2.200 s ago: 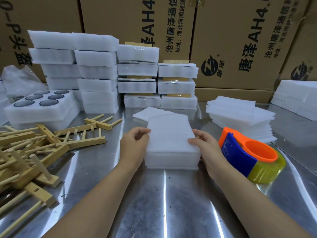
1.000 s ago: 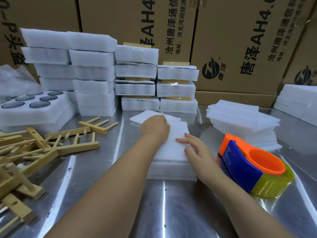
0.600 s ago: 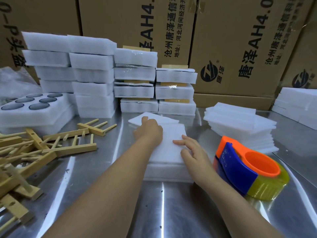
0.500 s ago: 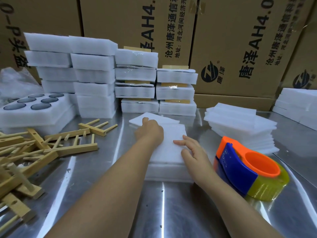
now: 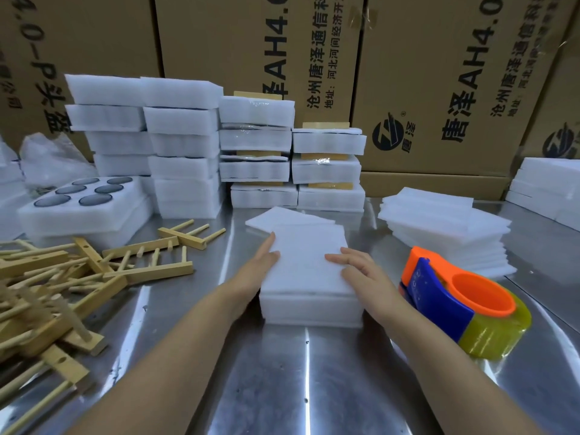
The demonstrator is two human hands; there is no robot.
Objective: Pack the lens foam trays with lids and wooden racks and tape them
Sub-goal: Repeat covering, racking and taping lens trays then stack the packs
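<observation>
A white foam tray [image 5: 310, 306] with a thin foam lid [image 5: 307, 262] on top lies in the middle of the steel table. My left hand [image 5: 259, 266] rests flat against the tray's left side, fingers straight along the lid's edge. My right hand [image 5: 361, 270] lies on the lid's right part, fingers loosely bent and pressing down. An orange and blue tape dispenser [image 5: 461, 302] with yellowish tape sits just right of my right hand. Wooden racks [image 5: 62, 277] lie heaped at the left. An open tray of dark lenses [image 5: 84, 199] stands at far left.
Stacks of packed foam trays [image 5: 257, 152] stand at the back in front of cardboard boxes [image 5: 439, 73]. A pile of loose foam lids [image 5: 445, 233] lies at the right, and one loose sheet [image 5: 282, 218] lies behind the tray. More foam [image 5: 549, 186] sits at far right.
My left hand has come off the top of the lid and moved to the tray's left side. My right hand stays on the lid's right part.
</observation>
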